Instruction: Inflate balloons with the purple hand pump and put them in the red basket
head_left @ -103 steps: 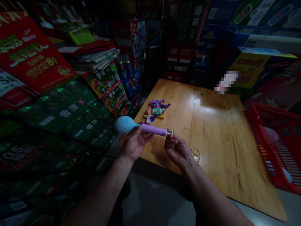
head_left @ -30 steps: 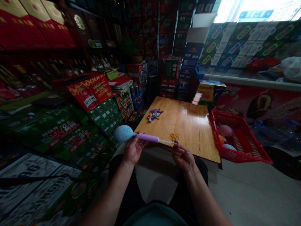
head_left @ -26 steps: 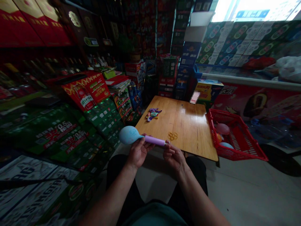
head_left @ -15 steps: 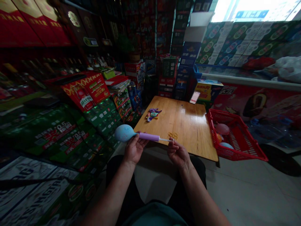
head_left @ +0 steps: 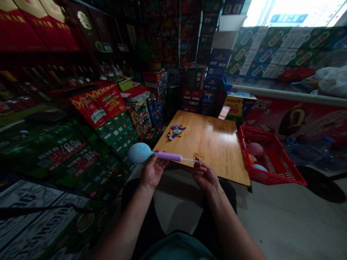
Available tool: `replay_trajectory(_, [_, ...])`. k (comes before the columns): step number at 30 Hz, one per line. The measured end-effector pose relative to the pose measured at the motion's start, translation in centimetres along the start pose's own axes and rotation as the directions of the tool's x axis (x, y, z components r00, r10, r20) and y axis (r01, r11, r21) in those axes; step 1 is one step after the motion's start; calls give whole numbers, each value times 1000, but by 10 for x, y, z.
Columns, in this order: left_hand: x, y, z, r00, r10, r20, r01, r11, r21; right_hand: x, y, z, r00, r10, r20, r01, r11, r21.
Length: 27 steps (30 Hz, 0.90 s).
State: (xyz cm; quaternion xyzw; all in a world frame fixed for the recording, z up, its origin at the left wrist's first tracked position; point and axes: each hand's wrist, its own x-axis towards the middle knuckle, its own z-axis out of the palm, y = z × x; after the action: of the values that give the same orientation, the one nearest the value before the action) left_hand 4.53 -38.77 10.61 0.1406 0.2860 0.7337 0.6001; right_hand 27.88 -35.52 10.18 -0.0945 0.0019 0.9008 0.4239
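A light blue balloon (head_left: 139,153), partly inflated, has its neck on the left end of a purple hand pump (head_left: 169,156). My left hand (head_left: 152,169) is closed around the balloon's neck and the pump's nozzle end. My right hand (head_left: 204,174) pinches the handle at the end of the pump's white rod, which is drawn out to the right. Pump and balloon hang roughly level above the near edge of the wooden table (head_left: 217,144). Behind the rod, several yellow rubber bands (head_left: 198,156) lie on the tabletop.
Uninflated balloons (head_left: 176,131) lie in a small pile at the table's left. To the right a red basket (head_left: 284,159) holds inflated balloons, among them a pink one (head_left: 255,148). Stacked green drink cartons (head_left: 119,139) stand close on the left. A blurred pinkish object (head_left: 223,112) is at the table's far edge.
My left hand has shifted slightly left with the pump and balloon, so more of the white rod shows. The balloon looks slightly bigger. My right hand stays about where it was.
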Motion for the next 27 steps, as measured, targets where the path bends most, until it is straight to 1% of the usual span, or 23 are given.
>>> replay_trajectory(2, [-1,4,-1,1000,19,1,-19,1000,11,-1,-2,-3,999,-32,3,33,999,-11])
replay_trajectory(3, [-3,3,-1,1000,13,20,-14,1000,19,0,1,-5,1000,-29,-11,29,999,-19])
replay_trajectory(6, [-12,-7,4,995,-36,93,34,999,30,6,14,-6,996,11,-90,-13,1000,-25])
replay_trajectory(9, [-16,-15,5,994,-37,103,34,999,31,12,26,-6,989,43,-138,-46,999,-15])
replay_trajectory(13, [-16,-15,4,996,-20,92,17,999,38,14,28,-6,991,81,-105,-82,997,0])
replay_trajectory(16, [-15,-13,5,995,-14,99,11,999,39,14,26,-4,993,79,-84,-78,997,18])
replay_trajectory(20, [-12,-8,6,994,-3,106,-2,999,42,9,19,-2,995,90,-50,-90,996,5])
replay_trajectory(22, [-9,-3,3,996,16,90,-20,999,44,3,11,-2,996,77,-37,-77,997,-6])
replay_trajectory(25, [-7,3,-2,998,45,49,-47,998,48,-4,3,-6,999,19,-32,-20,1000,-7])
replay_trajectory(27, [-9,1,-1,998,24,60,-27,998,50,-4,4,-9,999,7,-41,-7,1000,-4])
